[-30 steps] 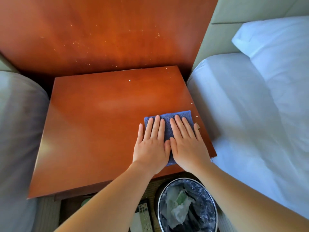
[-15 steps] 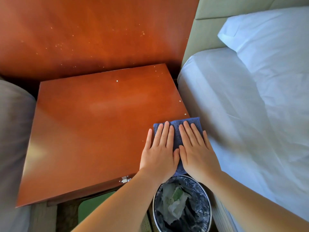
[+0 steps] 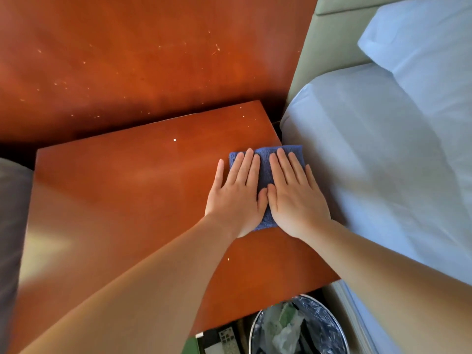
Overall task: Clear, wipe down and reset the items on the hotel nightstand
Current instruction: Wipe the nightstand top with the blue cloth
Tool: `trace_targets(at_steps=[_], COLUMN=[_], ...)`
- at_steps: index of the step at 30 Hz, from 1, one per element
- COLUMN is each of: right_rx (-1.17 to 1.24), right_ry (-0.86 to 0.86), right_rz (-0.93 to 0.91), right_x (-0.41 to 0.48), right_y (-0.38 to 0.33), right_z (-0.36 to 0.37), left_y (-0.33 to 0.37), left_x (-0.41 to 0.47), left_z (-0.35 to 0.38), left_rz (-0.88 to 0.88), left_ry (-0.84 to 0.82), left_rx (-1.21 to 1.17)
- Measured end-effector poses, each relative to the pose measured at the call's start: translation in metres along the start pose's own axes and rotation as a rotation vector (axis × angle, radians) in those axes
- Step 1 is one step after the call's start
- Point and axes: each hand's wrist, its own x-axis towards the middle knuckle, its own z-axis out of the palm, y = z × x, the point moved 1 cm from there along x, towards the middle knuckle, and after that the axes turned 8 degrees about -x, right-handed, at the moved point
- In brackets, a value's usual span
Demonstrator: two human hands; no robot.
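Head view: pressing a folded blue cloth [image 3: 264, 172] flat onto the table [image 3: 122, 205] with left hand [image 3: 236, 200] and right hand [image 3: 297, 200] side by side, thumbs nearly touching, fingers straight and pointing far (palms down, nothing pinched or curled round). Sitting at the table's right edge, towards the far corner, with the cloth's right side just against the bed [image 3: 383, 175]. Mostly covered by the hands, showing only past the fingertips, in the strip between the thumbs and at the near end by the left wrist. Roughly square as far as can be told, so no clear long axis.

Judged as mid-wipe, with nothing standing on the top and nothing yet set back. Hinges on one relation: no room to the right, so only left, far or near to go. One pale speck [image 3: 174, 140] lying far and left of the cloth, a few more close to the far right corner, roughly straight beyond the fingertips. Left hand nearer the open stretch of table, so probably the one to lead a leftward sweep, with the right hand nearer the bed side. Worth avoiding a rightward push (crumbs could drop into the gap by the bed).

Below the near edge: lined bin [image 3: 251, 328], and a remote [image 3: 226, 338] just left of it.
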Motion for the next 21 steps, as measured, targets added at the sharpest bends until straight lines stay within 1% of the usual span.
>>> trace_targets(at_steps=[9,12,17,21], right_rx=[0.039,0.061,0.089,0.104], right_ry=[-0.042,-0.029,-0.045,-0.061], right_rz=[0.008,0.006,0.009,0.009], right_x=[0.107,0.135,0.169,0.18], right_y=[-0.003,-0.004,-0.004,-0.003], right_z=[0.0,0.0,0.003,0.003], left_y=[-0.053,-0.066,-0.079,-0.081], left_x=[0.091,0.116,0.142,0.149], left_z=[-0.024,-0.029,-0.035,-0.037], left_rz=[-0.015,-0.019,-0.024,-0.031], left_ry=[0.0,0.008,0.007,0.015], left_rx=[0.046,0.05,0.055,0.034])
